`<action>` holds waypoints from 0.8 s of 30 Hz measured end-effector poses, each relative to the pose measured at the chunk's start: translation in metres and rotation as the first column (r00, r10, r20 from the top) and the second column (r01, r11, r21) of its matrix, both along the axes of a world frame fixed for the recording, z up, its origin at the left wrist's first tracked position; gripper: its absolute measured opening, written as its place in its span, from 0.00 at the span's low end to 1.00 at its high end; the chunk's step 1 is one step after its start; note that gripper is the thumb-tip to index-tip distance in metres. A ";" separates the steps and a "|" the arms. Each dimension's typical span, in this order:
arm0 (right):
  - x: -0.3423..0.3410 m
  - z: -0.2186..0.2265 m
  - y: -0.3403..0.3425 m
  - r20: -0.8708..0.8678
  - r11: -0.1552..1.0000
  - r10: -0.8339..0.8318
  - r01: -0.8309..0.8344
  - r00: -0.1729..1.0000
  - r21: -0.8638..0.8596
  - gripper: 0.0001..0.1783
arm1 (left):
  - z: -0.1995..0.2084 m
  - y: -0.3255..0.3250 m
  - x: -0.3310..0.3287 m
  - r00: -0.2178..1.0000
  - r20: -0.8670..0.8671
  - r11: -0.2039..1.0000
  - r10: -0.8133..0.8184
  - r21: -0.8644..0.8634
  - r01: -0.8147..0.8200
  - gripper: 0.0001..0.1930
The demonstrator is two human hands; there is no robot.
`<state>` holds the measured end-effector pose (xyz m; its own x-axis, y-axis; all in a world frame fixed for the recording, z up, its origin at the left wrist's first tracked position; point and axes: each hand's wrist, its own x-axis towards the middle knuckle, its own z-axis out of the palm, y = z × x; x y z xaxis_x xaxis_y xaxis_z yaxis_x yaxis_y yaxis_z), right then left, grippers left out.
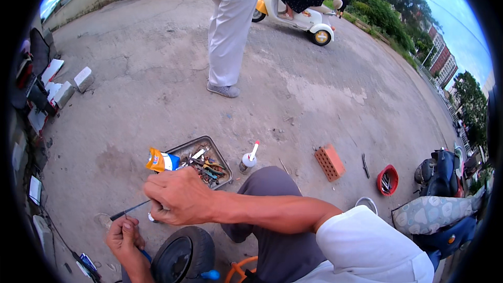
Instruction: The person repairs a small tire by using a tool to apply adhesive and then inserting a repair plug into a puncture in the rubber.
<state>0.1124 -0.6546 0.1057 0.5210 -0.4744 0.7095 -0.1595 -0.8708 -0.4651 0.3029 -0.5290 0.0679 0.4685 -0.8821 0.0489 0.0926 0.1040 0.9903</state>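
Note:
My right hand (181, 195) is closed on a thin dark rod (131, 209), which sticks out from it to the left and slopes down. My left hand (126, 236) is just below the rod's far end, thumb and fingers pinched together; what they hold is too small to make out. Next to my left wrist is a small wheel with a black tyre (201, 249), with a blue piece (210, 274) at its lower right. Just beyond my right hand, a metal tray (229, 170) holds pliers and many small parts. An orange and blue packet (162, 161) leans at its left side.
A bottle with a red-tipped nozzle (249, 160), a perforated brick (330, 162), a dark bar (365, 165) and a red bowl of tools (387, 180) sit rightward. A person in pale trousers (230, 31) stands ahead; another sits on a white three-wheeled scooter (309, 21).

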 end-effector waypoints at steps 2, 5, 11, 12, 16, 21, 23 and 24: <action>0.001 0.005 -0.003 -0.008 0.999 -0.013 0.013 1.000 -0.049 0.12 | 0.001 0.002 0.003 1.000 -0.003 1.000 0.003 -0.008 -0.003 0.16; 0.012 -0.012 0.020 -0.052 0.996 0.025 -0.030 0.998 -0.089 0.11 | -0.003 0.001 0.013 0.995 -0.090 0.999 0.042 -0.011 -0.043 0.16; 0.027 -0.032 0.036 -0.094 0.995 0.102 -0.103 0.990 0.000 0.12 | -0.006 -0.001 0.026 0.990 -0.142 0.999 0.025 -0.020 -0.028 0.14; 0.024 -0.030 0.029 -0.155 0.999 0.037 -0.042 0.987 -0.029 0.12 | -0.011 0.001 0.030 0.992 -0.114 0.999 0.052 -0.004 -0.053 0.15; -0.001 0.003 -0.005 -0.070 0.996 -0.051 0.046 0.996 -0.070 0.13 | -0.006 0.000 0.017 1.000 -0.019 1.000 0.003 0.027 -0.002 0.14; -0.004 -0.022 0.017 -0.148 0.997 0.018 -0.006 0.989 0.079 0.11 | -0.004 -0.011 -0.017 0.998 -0.048 0.997 -0.039 0.058 0.042 0.14; 0.022 -0.032 0.031 -0.120 0.962 0.146 -0.112 0.982 0.250 0.08 | -0.011 -0.006 -0.016 0.999 -0.050 0.999 0.000 0.035 0.002 0.14; 0.029 -0.036 0.028 -0.121 0.957 0.174 -0.139 0.977 0.255 0.08 | -0.010 -0.004 -0.012 0.998 -0.052 0.999 0.028 0.040 -0.026 0.14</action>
<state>0.1411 -0.6264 0.0695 0.6884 -0.5285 0.4969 -0.1094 -0.7528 -0.6491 0.2912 -0.5327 0.0580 0.4933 -0.8698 -0.0109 0.1420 0.0682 0.9875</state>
